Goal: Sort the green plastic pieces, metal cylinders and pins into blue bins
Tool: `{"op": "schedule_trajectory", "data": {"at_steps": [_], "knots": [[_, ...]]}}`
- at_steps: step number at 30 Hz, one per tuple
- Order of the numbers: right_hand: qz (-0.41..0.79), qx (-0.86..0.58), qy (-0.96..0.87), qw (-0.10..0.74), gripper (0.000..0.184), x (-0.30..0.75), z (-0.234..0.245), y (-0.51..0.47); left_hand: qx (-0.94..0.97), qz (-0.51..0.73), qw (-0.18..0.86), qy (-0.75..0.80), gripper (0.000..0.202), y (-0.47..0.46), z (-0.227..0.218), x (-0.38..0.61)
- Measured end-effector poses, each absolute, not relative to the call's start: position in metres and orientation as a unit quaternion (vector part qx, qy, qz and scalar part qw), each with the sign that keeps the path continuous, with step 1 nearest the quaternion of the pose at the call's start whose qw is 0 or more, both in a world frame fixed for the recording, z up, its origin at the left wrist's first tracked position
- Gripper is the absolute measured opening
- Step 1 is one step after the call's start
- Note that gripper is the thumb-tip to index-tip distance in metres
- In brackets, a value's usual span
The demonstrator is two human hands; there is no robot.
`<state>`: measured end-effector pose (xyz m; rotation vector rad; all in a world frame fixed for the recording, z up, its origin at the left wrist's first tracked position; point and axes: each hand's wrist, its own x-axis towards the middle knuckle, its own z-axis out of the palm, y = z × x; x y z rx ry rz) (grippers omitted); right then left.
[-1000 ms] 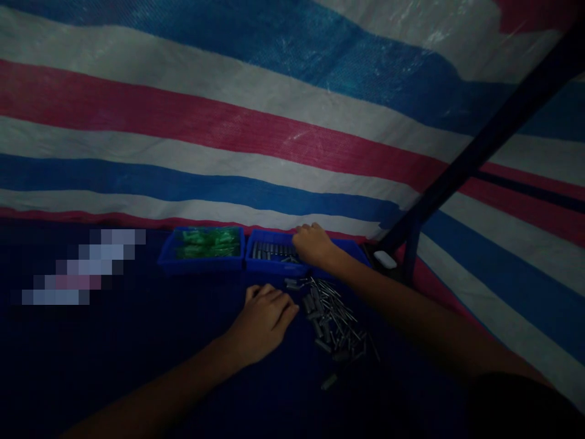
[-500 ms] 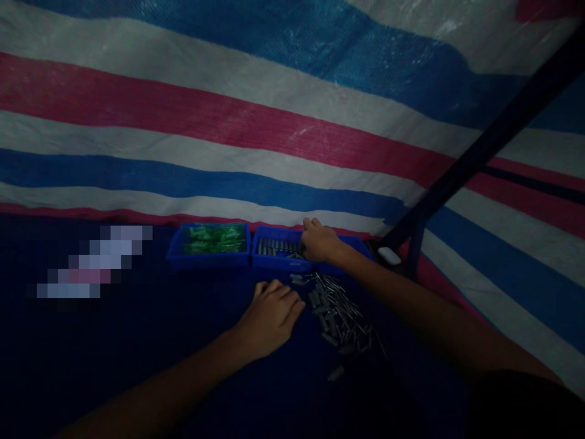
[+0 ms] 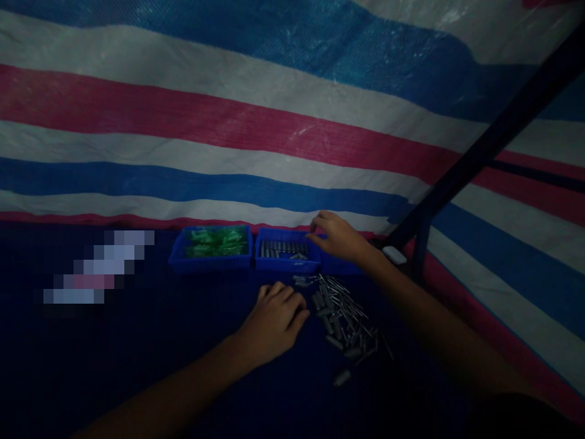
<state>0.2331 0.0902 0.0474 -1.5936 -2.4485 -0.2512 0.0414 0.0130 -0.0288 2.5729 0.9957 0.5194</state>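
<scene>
My right hand (image 3: 337,235) hovers over the right end of the middle blue bin (image 3: 287,264), its thumb and fingers apart with nothing visible in them. Inside that bin, small grey cylindrical pieces (image 3: 284,247) lie in a row, with a few loose ones in front. My left hand (image 3: 278,322) rests palm down on the dark blue tabletop, fingers loosely bent and apart, holding nothing that shows. Just right of it lies a loose pile of thin metal rods (image 3: 346,300) and dark grey cylinders (image 3: 336,342).
A blue bin (image 3: 210,264) with green items in clear plastic (image 3: 217,241) stands at the left. Another blue bin (image 3: 340,266) is partly hidden under my right wrist. A white rounded object (image 3: 393,255) sits beside a dark slanted pole (image 3: 498,140). Striped sheeting (image 3: 274,122) hangs behind.
My right hand has lifted out of the middle bin and shifted right, its fingers now apart. My left hand stays on the tabletop. The view has shifted slightly.
</scene>
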Motion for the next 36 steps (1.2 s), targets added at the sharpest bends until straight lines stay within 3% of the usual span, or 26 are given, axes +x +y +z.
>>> {"op": "schedule_trajectory", "data": {"at_steps": [3,5,11,16,22,30,33,36], "knots": [[-0.101,-0.528,-0.797,0.273,0.016,0.248,0.031,0.051,0.902,0.190,0.125,0.368,0.024,0.014,-0.032,0.045],[-0.109,-0.514,-0.788,0.321,0.015,0.250,0.012,0.022,0.900,0.185,0.090,0.384,0.031,0.015,-0.035,0.049],[-0.066,-0.431,-0.850,0.296,0.013,0.221,-0.017,-0.020,0.882,0.140,0.037,0.449,0.021,0.020,-0.036,0.055],[-0.028,-0.445,-0.850,0.280,0.016,0.202,-0.018,-0.022,0.866,0.183,0.113,0.452,0.017,0.023,-0.036,0.047],[-0.047,-0.464,-0.825,0.320,0.013,0.203,-0.024,-0.025,0.859,0.273,0.188,0.389,0.031,0.021,-0.033,0.043],[-0.030,-0.486,-0.795,0.361,0.015,0.209,-0.015,-0.016,0.833,0.282,0.288,0.378,0.041,0.022,-0.031,0.041],[-0.031,-0.519,-0.767,0.375,0.016,0.209,-0.001,0.006,0.845,0.262,0.229,0.405,0.029,0.023,-0.033,0.044],[-0.014,-0.549,-0.766,0.334,0.016,0.200,0.011,0.040,0.874,0.232,0.097,0.416,0.026,0.022,-0.036,0.049]]}}
